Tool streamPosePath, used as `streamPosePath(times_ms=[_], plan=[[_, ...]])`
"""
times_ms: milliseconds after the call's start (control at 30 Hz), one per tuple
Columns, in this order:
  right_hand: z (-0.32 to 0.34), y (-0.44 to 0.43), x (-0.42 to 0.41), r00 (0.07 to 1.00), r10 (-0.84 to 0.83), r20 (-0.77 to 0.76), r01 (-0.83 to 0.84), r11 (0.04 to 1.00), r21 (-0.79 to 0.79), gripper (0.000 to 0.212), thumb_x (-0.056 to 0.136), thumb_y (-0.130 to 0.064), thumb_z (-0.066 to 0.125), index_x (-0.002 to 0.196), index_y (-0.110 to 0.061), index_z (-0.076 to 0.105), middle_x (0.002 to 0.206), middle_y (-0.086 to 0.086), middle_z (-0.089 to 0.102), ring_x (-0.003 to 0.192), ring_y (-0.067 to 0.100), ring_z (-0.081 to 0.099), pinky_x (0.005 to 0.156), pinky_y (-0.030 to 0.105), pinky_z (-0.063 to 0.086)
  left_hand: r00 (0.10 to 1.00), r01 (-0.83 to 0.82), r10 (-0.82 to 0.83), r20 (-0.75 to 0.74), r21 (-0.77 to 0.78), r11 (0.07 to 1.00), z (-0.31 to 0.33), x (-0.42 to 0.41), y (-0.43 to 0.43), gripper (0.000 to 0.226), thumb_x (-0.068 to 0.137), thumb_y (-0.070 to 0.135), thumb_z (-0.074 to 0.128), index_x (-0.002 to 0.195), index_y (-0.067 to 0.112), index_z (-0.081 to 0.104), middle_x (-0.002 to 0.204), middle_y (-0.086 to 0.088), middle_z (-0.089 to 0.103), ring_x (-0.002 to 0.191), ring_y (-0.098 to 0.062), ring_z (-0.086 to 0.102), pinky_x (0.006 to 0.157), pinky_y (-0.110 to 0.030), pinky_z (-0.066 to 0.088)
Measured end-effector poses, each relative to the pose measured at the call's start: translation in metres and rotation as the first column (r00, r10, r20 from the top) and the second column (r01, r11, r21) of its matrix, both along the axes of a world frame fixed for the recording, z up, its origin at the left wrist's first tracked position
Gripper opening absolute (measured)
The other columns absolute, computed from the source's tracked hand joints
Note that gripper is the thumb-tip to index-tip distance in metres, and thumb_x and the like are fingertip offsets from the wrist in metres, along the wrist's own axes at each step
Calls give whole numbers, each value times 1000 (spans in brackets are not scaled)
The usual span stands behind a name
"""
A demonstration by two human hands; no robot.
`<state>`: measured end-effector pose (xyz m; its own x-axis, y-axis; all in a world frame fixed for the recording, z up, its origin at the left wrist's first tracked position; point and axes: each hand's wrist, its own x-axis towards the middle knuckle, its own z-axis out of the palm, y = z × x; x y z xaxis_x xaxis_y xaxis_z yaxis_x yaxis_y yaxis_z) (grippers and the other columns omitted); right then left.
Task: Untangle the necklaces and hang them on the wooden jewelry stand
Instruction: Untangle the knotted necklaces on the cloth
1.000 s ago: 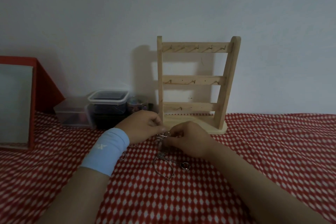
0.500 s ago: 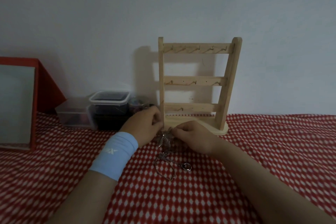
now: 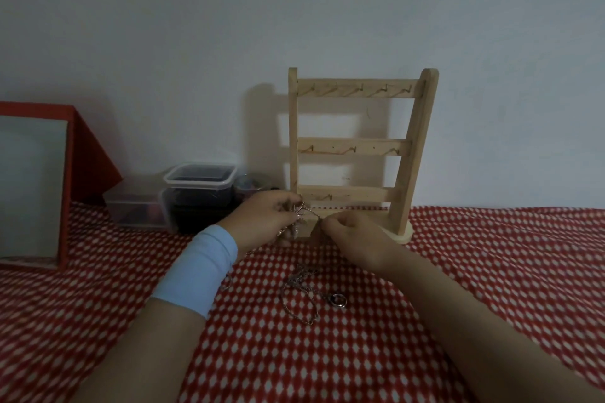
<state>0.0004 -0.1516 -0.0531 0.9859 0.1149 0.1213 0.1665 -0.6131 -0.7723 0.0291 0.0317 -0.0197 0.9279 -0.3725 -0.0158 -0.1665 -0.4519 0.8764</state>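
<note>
Pinching the tangled necklaces [image 3: 299,217] from both sides, as seen from the head camera: left hand [image 3: 262,217] with its grip closed on the bunched knot of silver chain, right hand [image 3: 355,237] with thumb and forefinger nipped on a single strand drawn taut out of that knot. Held just above the cloth, directly in front of the base of the wooden jewelry stand [image 3: 414,147], near its left post. Trailing down from the knot, more chain looped loosely on the red-and-white patterned cloth [image 3: 491,288] between the two forearms, with a small ring pendant [image 3: 339,300] lying flat just beside the loop. Wearing a pale blue wristband [image 3: 199,268] on the left wrist. Standing upright on the cloth against the white wall [image 3: 163,42], with three rails of small hooks facing forward. Further left along the wall: a lidded plastic tub [image 3: 200,175] with dark contents, a lower clear box [image 3: 131,209] touching its left side, a small round jar [image 3: 252,185] between tub and stand, and at the far left edge a red-framed panel [image 3: 32,186] leaning back.
</note>
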Motion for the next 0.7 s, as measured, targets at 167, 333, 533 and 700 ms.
streamPosePath(times_ms=[167,333,533,700], plan=[[4,-1,-3,998,-59,-8,59,998,16,58,101,-26,49,45,-25,63,43,-12,44,42,1,38,53,25,37,996,-18,-14,92,342,940,11,-2,7,29,96,16,45,102,7,72,106,-5,68,100,-20,61,91,-31,46],[4,1,-3,999,-50,13,49,993,109,52,104,-34,48,58,-12,59,70,19,70,58,25,57,67,32,49,992,-58,6,127,413,909,14,-2,9,36,91,40,57,69,13,61,77,0,61,76,-14,56,70,-31,42],[1,-5,1,998,-63,8,63,998,-11,53,103,-49,50,75,-15,80,77,9,77,70,24,72,70,29,59,991,-10,-46,124,418,908,17,-3,25,26,90,44,62,73,27,72,79,11,66,77,-3,58,75,-22,44],[0,-7,2,993,-113,21,114,993,-27,53,103,-38,52,80,5,73,74,15,73,57,21,58,63,28,52,977,-40,-64,205,468,883,24,-5,23,32,99,22,49,79,9,70,83,5,64,82,-13,57,76,-24,38]])
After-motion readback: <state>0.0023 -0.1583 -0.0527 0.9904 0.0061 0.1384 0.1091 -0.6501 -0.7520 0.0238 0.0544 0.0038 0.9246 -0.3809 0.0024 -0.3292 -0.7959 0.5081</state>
